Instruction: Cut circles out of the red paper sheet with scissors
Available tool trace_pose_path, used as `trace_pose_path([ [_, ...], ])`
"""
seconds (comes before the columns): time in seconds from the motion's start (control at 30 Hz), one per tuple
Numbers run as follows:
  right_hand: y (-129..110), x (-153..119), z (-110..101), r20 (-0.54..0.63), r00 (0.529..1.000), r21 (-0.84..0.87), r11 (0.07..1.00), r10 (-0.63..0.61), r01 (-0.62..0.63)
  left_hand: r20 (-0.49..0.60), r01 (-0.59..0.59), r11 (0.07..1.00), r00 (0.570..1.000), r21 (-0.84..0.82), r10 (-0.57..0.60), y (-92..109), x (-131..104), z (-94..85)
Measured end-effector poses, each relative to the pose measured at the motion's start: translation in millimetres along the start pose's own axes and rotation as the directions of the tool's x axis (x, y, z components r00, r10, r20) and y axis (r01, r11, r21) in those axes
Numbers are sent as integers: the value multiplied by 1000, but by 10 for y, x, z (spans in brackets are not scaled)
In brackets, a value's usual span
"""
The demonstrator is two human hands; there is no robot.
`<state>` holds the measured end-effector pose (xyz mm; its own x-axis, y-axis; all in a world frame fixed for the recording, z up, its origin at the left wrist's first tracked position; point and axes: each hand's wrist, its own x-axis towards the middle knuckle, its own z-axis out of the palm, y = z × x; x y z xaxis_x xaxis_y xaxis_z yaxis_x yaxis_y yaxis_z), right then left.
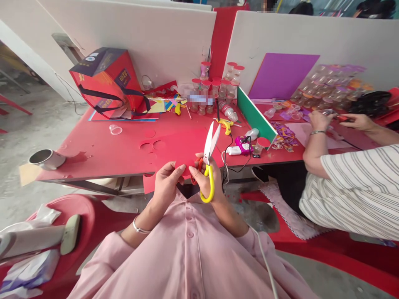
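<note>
Trimming, it seems: the left hand pinches a red piece, the right hand grips scissors aimed at twelve o'clock, and snipping calls for swinging them towards nine!

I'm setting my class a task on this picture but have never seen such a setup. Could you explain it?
No machine here: a person works bare-handed, and one head-worn camera looks forward and down. On the red table are a bag, clear cups with red tops and a yellow glue gun. The left hand holds a red piece; the right hand holds scissors, blades parted. At right sits a co-worker.
</note>
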<state>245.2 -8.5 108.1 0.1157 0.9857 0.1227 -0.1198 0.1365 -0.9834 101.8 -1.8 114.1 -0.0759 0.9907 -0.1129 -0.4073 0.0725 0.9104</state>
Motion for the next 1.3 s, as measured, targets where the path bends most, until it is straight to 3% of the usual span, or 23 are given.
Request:
trace_pose_path([
  [0.2,127,-102,-33,121,992,38,998,40,-45,-65,-54,994,997,-92,48,31,27,-4],
  [0.37,259,-221,-243,315,948,-72,997,48,-27,-106,-89,994,991,-60,83,90,98,-90],
  [0.57,184,-274,-302,424,902,-210,978,87,4,-81,-100,995,992,-27,98,146,125,-149],
  [1.1,88,-252,-303,429,901,-227,973,69,33,-20,-93,996,996,-16,92,186,142,-179],
  [1.3,58,-155,-391,268,960,-263,965,75,-2,110,14,996,994,85,-23,211,151,-234],
])
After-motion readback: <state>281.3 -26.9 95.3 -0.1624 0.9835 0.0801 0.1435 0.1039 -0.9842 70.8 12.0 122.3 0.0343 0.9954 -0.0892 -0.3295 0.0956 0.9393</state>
